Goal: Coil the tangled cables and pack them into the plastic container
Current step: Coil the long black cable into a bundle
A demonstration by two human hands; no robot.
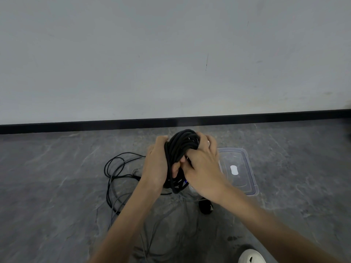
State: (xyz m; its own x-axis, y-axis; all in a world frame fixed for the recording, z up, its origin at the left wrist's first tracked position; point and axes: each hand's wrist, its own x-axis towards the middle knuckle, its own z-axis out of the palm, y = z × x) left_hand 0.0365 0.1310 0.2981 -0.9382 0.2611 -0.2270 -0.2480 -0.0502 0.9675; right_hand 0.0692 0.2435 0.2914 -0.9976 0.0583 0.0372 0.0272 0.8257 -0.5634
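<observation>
A thick bundle of coiled black cable point(180, 147) is held up above the floor between both hands. My left hand point(156, 166) grips the coil's left side. My right hand point(203, 164) wraps over its right side and top. Loose black cable point(114, 168) lies in tangled loops on the floor at the left and trails under my forearms. The clear plastic container point(247, 168), with a white label on it, sits on the floor just right of my right hand. A black plug point(206, 205) lies on the floor under my right wrist.
The floor point(57, 186) is grey stone tile, ending at a black skirting board point(95, 126) and a pale wall. A white shoe point(251, 256) shows at the bottom right edge.
</observation>
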